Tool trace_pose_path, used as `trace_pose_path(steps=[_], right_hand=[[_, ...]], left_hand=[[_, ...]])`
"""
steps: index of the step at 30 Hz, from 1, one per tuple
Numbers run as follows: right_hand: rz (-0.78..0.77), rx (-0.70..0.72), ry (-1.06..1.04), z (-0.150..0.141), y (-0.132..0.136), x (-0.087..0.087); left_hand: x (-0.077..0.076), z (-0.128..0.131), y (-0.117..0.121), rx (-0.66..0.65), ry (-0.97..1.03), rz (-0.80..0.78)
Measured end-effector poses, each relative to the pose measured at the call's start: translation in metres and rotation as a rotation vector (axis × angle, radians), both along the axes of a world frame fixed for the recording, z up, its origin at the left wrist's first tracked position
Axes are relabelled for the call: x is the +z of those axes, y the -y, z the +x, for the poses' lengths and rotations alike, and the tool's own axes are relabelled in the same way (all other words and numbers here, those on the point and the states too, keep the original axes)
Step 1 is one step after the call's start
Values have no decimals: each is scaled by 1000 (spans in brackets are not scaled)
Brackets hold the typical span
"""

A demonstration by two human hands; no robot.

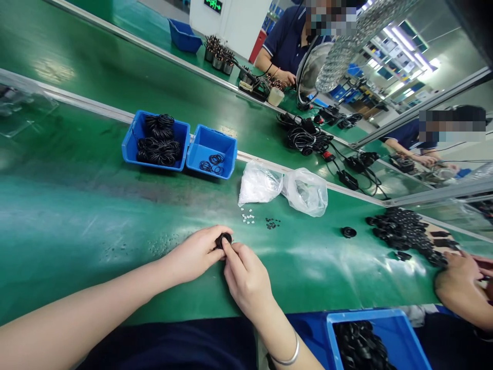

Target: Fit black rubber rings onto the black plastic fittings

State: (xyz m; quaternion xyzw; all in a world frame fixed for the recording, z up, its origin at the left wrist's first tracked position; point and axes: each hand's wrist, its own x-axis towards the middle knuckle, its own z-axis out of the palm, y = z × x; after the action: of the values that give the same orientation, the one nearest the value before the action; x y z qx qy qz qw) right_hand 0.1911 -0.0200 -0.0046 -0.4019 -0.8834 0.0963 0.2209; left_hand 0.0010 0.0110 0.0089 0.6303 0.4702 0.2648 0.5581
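1. Left hand [196, 254]: fingers pressed together and curled against the side of a small black round part [224, 239].
2. Right hand [248, 280]: thumb and fingertips [230, 248] pinch the same part from the other side. A silver bangle [288, 355] sits on the right wrist.
3. Part location: held between both hands, over the near half of a green conveyor belt [88, 216].
4. Nearby on the belt: small white pieces [247, 216] and small black pieces [272, 223] lie loose ahead of the hands, below two clear plastic bags [260, 182].
5. Far edge of the belt: two blue bins [156, 140] hold coiled black rings.
6. Right side of the belt: a single black round part [348, 232] lies just left of a heap of similar parts [400, 228]. A co-worker's hand [458, 282] is beside the heap, near the right edge.
7. Below the near edge: a blue bin [365, 334] holds black parts.
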Motion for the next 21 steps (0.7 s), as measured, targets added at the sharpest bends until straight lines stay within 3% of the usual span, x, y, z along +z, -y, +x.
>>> trace_pose_path(steps=[3,9,11,14,21], right_hand=[[-64,14,-16,0,-3,6],[-115,-134,-366,4,-3,7],[-144,-144,-326,3,-1,9],[-134,-47,-150,-1,-1,15],[112,85,23,-2,1,14]], left_hand=[[-1,0,1,-1,28,-31],[-3,1,0,-15,263,-142],[-2,2,0,-12,298,-147],[-2,-1,3,-6,189,-72],[-15,-5,10,-171,-42,-36]])
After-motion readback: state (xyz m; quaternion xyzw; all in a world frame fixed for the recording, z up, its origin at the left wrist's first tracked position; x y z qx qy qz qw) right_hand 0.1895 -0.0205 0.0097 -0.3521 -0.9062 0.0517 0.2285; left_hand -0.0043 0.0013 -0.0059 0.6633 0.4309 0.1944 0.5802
